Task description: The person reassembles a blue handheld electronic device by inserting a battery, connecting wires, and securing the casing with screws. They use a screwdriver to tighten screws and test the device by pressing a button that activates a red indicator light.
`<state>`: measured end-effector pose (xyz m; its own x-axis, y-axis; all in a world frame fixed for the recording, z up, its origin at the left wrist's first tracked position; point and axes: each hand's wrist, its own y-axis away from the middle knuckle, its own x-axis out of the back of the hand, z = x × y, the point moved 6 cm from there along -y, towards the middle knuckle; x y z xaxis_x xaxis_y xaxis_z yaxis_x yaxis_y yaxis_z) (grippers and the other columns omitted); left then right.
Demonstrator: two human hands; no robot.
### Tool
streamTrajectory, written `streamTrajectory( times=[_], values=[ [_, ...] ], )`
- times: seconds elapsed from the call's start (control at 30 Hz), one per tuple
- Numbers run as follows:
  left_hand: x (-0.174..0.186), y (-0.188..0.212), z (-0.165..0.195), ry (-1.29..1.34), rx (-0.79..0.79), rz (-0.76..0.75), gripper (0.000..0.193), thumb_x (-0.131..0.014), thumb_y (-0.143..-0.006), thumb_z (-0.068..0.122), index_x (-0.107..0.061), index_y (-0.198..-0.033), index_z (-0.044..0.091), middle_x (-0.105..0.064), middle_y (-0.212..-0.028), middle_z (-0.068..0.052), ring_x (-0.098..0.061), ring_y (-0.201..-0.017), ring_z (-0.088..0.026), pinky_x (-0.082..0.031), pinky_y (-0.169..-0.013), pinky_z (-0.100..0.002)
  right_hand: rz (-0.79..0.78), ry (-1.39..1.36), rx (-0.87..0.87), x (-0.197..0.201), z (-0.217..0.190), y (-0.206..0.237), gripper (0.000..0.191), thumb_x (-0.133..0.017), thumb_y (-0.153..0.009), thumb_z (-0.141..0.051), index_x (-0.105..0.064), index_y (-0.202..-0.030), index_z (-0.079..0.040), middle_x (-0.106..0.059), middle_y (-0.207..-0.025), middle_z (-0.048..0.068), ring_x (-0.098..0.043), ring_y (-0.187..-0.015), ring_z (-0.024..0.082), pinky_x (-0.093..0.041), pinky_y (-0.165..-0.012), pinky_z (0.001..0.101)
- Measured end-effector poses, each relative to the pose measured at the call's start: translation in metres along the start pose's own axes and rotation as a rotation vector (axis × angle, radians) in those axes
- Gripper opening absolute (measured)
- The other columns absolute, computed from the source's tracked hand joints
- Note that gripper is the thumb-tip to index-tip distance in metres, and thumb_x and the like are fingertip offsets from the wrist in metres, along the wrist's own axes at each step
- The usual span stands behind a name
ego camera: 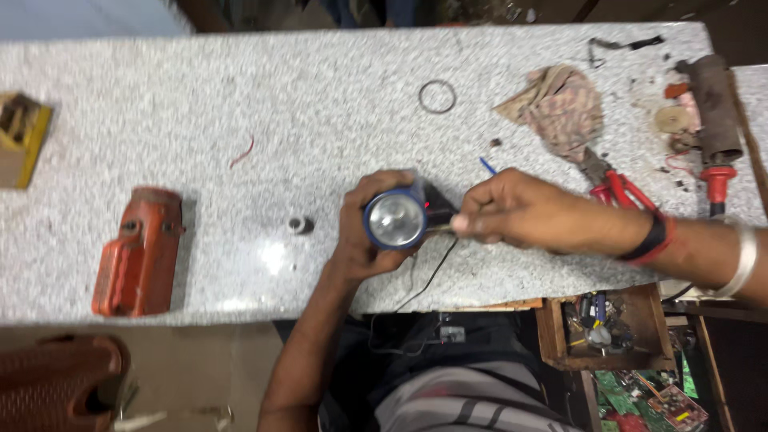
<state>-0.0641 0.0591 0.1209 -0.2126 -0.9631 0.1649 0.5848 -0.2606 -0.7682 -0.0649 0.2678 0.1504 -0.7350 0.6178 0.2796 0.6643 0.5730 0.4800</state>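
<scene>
My left hand [360, 232] is wrapped around the blue torch [395, 219] near the tabletop's [320, 104] front edge, lens up, while my right hand [512, 212] pinches a thin tool [442, 228] against its rim, so I'd grip firmly and go gently.

On the table [240, 72], a torch [394, 219] sits near the front edge between the left hand [364, 232] and right hand [512, 212], a tool housing [140, 252] toward the front left corner, a ring [437, 96] behind, a rag [556, 108] and pliers [616, 188] toward the right edge.
</scene>
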Motion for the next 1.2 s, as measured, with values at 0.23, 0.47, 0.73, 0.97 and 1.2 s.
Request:
streamTrajectory(
  times=[0.23,0.47,0.73,0.97,1.2],
  values=[
    [-0.004,0.005,0.000,-0.010,0.010,-0.015,0.079,-0.091,-0.080,0.019,-0.042,-0.141,0.011,-0.063,-0.132,-0.016,-0.066,-0.122,-0.032,-0.057,-0.103,-0.045,0.372,0.791,1.004,-0.004,-0.042,0.036,0.026,-0.079,-0.089,-0.020,-0.063,-0.093,0.000,-0.069,-0.086,0.012,-0.071,-0.070,0.016,-0.057,-0.053,0.0286],
    [-0.004,0.001,-0.001,0.001,0.036,-0.047,0.080,-0.091,-0.082,0.017,-0.039,-0.143,0.011,-0.062,-0.134,-0.017,-0.064,-0.126,-0.032,-0.054,-0.106,-0.044,0.203,0.104,0.415,0.009,0.010,-0.005,0.020,-0.081,-0.092,-0.017,-0.069,-0.089,-0.001,-0.067,-0.072,0.010,-0.054,-0.052,0.011,-0.041,-0.044,0.0286],
    [-0.005,0.000,-0.006,0.041,0.053,-0.077,0.084,-0.092,-0.082,0.019,-0.037,-0.146,0.012,-0.058,-0.137,-0.016,-0.062,-0.126,-0.029,-0.054,-0.105,-0.043,0.283,0.452,0.768,0.006,-0.012,0.013,0.022,-0.077,-0.090,-0.020,-0.066,-0.095,-0.002,-0.071,-0.086,0.006,-0.069,-0.076,0.010,-0.058,-0.063,0.0257],
    [-0.004,0.001,-0.014,-0.032,0.027,-0.081,0.083,-0.087,-0.087,0.017,-0.032,-0.149,0.013,-0.057,-0.138,-0.018,-0.062,-0.126,-0.029,-0.055,-0.104,-0.043,0.518,0.759,0.633,-0.001,-0.028,0.015,0.019,-0.081,-0.091,-0.025,-0.078,-0.092,-0.006,-0.072,-0.066,0.006,-0.060,-0.046,0.011,-0.042,-0.041,0.0287],
    [-0.003,-0.002,-0.011,-0.019,0.049,-0.106,0.082,-0.084,-0.089,0.017,-0.030,-0.150,0.012,-0.056,-0.140,-0.018,-0.061,-0.128,-0.030,-0.053,-0.108,-0.043,0.194,0.244,0.420,0.007,0.004,0.009,0.041,-0.079,-0.083,-0.034,-0.061,-0.105,-0.006,-0.068,-0.095,0.000,-0.060,-0.055,0.003,-0.049,-0.046,0.0225]
  ],
)
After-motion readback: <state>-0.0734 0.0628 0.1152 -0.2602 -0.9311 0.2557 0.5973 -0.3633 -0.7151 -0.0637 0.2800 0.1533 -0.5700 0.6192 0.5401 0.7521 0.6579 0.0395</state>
